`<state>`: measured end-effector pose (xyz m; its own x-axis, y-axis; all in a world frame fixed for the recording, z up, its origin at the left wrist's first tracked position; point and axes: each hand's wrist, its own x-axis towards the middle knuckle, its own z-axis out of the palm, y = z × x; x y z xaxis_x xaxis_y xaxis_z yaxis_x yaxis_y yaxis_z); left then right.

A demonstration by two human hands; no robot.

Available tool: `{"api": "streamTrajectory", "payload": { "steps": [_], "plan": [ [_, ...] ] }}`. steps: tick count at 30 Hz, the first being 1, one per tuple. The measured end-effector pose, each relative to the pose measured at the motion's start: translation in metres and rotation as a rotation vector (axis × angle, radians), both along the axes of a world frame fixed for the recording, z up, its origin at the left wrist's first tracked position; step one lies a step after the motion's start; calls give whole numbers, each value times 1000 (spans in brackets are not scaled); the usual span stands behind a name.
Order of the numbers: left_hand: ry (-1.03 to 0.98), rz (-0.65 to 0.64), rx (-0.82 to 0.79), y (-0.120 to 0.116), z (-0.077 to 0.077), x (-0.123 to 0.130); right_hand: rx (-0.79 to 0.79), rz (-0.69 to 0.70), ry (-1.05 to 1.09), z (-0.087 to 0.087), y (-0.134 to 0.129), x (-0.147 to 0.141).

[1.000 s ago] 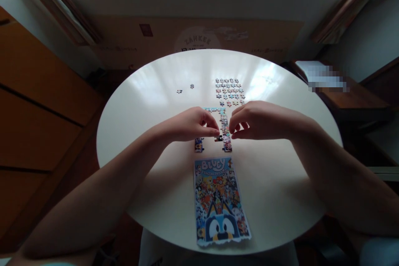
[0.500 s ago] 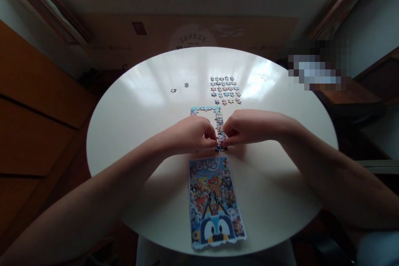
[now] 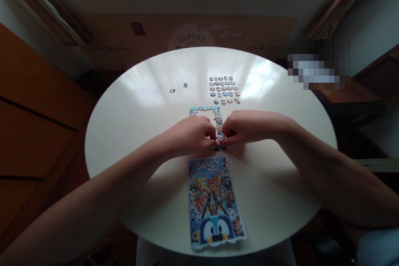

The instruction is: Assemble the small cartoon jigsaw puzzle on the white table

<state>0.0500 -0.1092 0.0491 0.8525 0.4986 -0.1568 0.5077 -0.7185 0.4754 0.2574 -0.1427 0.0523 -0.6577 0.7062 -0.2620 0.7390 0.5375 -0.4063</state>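
A white oval table [image 3: 277,166] fills the centre, a Bluey poster [image 3: 215,199] lying bottom-centre. Mid-frame, the curled right hand [image 3: 238,126], grip unclear, and left hand [image 3: 198,133] flank a jigsaw border's [image 3: 218,121] lower right; the left pinches a dark jigsaw piece [image 3: 217,148].

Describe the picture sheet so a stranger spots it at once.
On the white oval table, look to the near edge. The picture sheet lies there, headed "Bluey". Unlike the small puzzle pieces farther off, it's one big rectangle with a large blue cartoon face above a ragged bottom edge.
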Motion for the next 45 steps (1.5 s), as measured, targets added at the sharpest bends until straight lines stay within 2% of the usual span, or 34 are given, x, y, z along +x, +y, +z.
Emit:
{"api": "streamTrajectory", "payload": {
  "steps": [21, 27, 45],
  "plan": [
    [31, 35, 8, -4, 1, 4, -99, -23, 12, -1, 5, 2],
    [30, 30, 22, -4, -2, 4, -94, -29, -6, 3, 2, 0],
    [50, 3, 46, -5, -2, 6, -88, -17, -10, -2, 6, 5]
  ]
}}
